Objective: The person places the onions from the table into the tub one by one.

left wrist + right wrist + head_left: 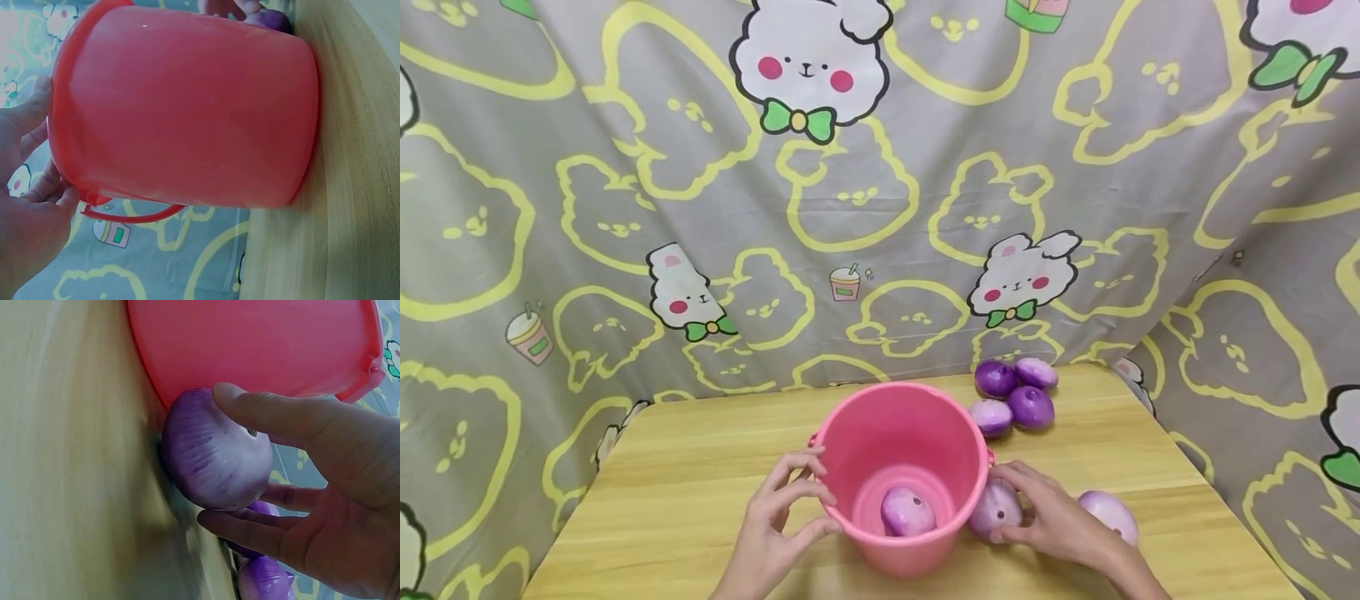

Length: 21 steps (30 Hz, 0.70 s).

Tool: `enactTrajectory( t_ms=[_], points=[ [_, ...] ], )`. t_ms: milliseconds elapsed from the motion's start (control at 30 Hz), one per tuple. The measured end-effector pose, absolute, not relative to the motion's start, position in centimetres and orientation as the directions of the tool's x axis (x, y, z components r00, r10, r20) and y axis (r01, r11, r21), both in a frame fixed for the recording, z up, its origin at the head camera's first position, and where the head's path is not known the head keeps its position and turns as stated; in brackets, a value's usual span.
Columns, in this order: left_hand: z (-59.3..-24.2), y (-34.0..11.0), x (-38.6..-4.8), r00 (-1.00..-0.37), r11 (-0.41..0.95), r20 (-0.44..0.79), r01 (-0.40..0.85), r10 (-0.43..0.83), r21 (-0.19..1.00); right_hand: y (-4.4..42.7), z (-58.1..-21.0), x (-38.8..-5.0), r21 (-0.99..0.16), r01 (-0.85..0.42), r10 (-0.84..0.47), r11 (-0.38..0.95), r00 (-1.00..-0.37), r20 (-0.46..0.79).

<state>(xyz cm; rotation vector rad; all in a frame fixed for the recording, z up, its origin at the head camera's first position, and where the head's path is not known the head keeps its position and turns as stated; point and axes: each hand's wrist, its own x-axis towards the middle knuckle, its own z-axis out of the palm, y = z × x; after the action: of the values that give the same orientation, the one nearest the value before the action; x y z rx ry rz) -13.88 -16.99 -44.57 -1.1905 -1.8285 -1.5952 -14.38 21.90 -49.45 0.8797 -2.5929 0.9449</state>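
A pink bucket (904, 546) stands upright on the table, with one purple onion (908, 512) lying inside it. At the bucket's left rim, my left hand (786, 508) holds on with curved fingers and thumb; the left wrist view shows the fingertips against the rim. My right hand (1045, 512) grips another purple onion (215, 453) close beside the bucket's right side, thumb on one side and fingers on the other. Whether this onion bears on the table is hard to tell. Just right of that hand lies a further onion (1111, 515), partly covered by the wrist.
Several purple onions (1032, 407) sit in a cluster at the back right of the table (700, 467). A patterned grey curtain (880, 208) hangs behind the table and along its sides. The bucket's handle (137, 218) hangs down its far side.
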Motion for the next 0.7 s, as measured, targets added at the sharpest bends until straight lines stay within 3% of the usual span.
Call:
enactTrajectory(
  t_ms=[700],
  points=[
    [-44.12, -16.95, -13.83, -0.493, -0.03, 0.812, 0.849, 0.312, 0.527, 22.04, -49.21, -15.02, -0.516, -0.615, -0.462, 0.596, -0.788, 0.406]
  ],
)
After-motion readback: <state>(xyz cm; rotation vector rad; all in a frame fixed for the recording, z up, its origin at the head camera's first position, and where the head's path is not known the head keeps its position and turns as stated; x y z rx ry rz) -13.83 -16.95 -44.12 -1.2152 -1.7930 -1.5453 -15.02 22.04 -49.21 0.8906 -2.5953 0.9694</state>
